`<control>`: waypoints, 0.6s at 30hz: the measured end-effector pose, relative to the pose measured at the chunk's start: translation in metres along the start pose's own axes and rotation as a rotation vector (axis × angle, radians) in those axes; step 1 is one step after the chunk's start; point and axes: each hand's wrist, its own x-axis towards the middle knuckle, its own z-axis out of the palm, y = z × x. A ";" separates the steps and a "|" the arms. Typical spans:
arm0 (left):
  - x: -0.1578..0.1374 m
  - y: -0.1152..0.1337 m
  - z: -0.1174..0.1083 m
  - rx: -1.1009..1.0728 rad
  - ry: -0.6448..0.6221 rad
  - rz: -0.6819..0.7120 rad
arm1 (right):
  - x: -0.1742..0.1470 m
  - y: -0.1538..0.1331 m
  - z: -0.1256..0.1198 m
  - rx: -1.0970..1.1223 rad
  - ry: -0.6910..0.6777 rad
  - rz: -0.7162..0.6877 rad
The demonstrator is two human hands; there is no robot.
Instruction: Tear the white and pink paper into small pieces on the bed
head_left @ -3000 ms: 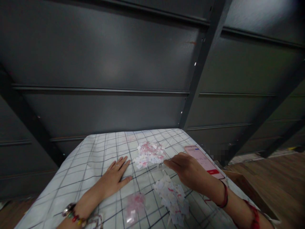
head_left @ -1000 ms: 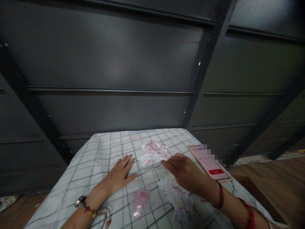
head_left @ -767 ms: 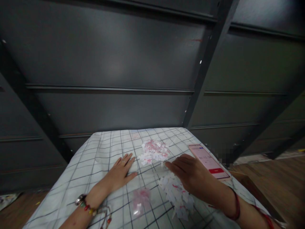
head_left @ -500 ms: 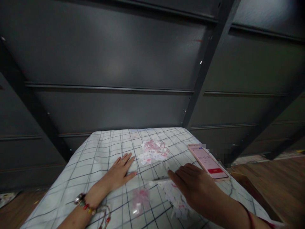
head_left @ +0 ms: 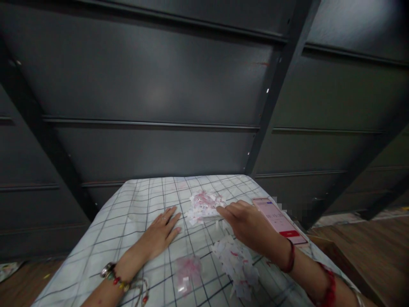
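Head view, near to far: a small clear bag (head_left: 188, 273) of scraps lies at the near edge of the checked table (head_left: 128, 213). Beside it spreads a loose pile of paper scraps (head_left: 234, 262). Left hand (head_left: 161, 233) rests flat, fingers spread, holding nothing. Right hand (head_left: 247, 221) reaches to the far scrap pile (head_left: 204, 205), fingertips together at its edge; whether they pinch a scrap cannot be told. Risk: a sleeve or wrist sweep could scatter the light scraps or nudge the phone (head_left: 278, 219) off the table edge.
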 end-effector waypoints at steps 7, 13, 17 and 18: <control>0.000 0.000 -0.001 0.039 -0.051 -0.107 | 0.016 -0.010 0.012 -0.002 -0.038 -0.052; -0.002 -0.001 -0.001 0.021 -0.038 -0.098 | 0.003 -0.003 -0.001 0.055 -0.077 -0.087; -0.002 -0.004 0.004 0.033 -0.017 -0.080 | 0.002 -0.002 -0.004 0.027 -0.003 -0.077; -0.002 -0.005 0.004 0.031 -0.014 -0.079 | 0.003 -0.003 -0.003 0.029 -0.006 -0.077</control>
